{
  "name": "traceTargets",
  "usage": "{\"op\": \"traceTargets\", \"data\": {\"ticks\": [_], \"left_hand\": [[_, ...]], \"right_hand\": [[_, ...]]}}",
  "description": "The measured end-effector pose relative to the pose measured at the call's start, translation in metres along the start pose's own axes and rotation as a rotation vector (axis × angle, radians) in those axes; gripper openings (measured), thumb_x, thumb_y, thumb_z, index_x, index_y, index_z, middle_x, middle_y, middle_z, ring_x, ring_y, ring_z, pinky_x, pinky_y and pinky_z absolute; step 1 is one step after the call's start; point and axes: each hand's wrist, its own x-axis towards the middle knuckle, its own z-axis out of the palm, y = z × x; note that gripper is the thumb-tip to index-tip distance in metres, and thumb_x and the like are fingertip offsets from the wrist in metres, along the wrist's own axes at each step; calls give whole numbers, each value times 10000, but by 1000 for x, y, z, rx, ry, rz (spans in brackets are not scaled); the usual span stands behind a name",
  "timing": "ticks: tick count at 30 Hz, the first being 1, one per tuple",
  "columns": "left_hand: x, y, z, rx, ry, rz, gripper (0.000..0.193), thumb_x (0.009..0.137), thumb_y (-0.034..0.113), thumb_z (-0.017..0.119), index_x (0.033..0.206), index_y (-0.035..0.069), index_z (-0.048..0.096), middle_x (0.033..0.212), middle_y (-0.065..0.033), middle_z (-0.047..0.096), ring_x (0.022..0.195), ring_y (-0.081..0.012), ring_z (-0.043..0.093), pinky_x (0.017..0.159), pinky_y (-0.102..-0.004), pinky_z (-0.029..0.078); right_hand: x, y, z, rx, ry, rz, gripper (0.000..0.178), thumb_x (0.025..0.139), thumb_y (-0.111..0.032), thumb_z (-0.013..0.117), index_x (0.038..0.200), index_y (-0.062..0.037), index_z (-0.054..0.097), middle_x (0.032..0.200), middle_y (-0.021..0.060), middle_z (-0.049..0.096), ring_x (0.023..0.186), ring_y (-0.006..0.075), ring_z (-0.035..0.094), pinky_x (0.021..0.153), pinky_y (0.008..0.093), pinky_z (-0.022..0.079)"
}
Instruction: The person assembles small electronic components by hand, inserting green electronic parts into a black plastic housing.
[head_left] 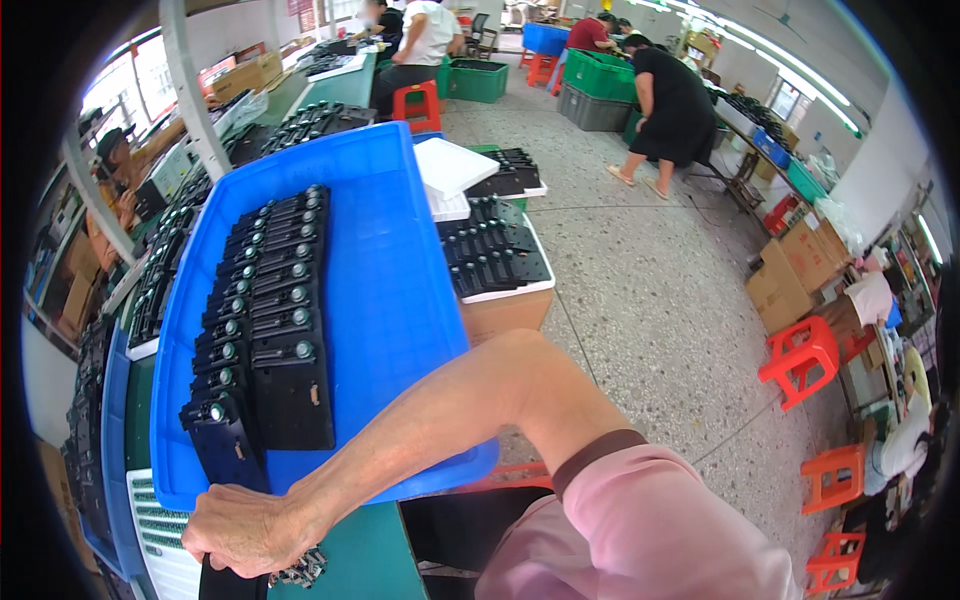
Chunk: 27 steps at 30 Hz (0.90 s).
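Observation:
My right hand [245, 528] reaches in from the lower right, the bare forearm crossing a corner of the blue plastic tray [385, 250]. Its fingers are curled closed at the top of a black flat part [232, 582], which runs out of the lower edge; the grip itself is mostly hidden. Just beyond the knuckles, black plates with cylindrical metal-ended pieces [275, 270] lie overlapped in two long rows inside the tray. A small cluster of circuit-like pieces [303, 568] rests beside the hand on the green tabletop [360, 550]. My left hand is out of view.
White foam trays of black parts [490, 250] stand on a carton right of the blue tray. A white tray with green strips [160, 535] lies at lower left. Red stools [803, 360] and cartons [790, 275] line the right. Several people work farther off, one bending by green crates [598, 75].

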Motion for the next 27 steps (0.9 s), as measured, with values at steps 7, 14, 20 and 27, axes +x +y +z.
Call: {"op": "traceTargets", "data": {"ticks": [7, 14, 20, 27], "left_hand": [[-7, -8, 8, -53, -102, -60, 229, 819, -36, 659, 1043, -85, 660, 781, -161, 617, 703, -294, 576, 702, -377, 492], [-1, -19, -1, -155, -2, -421, 197, 858, -33, 645, 1052, -48, 671, 844, -125, 669, 780, -215, 641, 736, -314, 514], [-1, -29, -4, -816, 217, -785, 385, 1003, 185, 593, 1304, -52, 558, 1075, -127, 680, 923, -190, 667, 876, -331, 547], [1, -38, -12, -1017, 261, -947, 499, 979, 275, 634, 1356, -35, 530, 1194, -151, 649, 1036, -179, 640, 918, -309, 524]], "right_hand": [[-12, -20, -27, 15, -122, 215, 208, 794, 13, 664, 998, -16, 694, 774, 165, 685, 678, 234, 698, 600, 359, 529], [-11, -35, -28, -24, -210, 306, 154, 924, 62, 560, 1035, 42, 664, 934, 77, 676, 883, 121, 670, 787, 234, 522], [-25, -32, -18, -190, -209, -23, 153, 856, 66, 647, 1002, 25, 670, 839, 94, 685, 757, 159, 673, 674, 245, 519], [-49, -29, 15, -218, -509, -404, 247, 752, 74, 680, 997, 51, 657, 1003, 168, 668, 808, 274, 705, 642, 325, 596]]}}
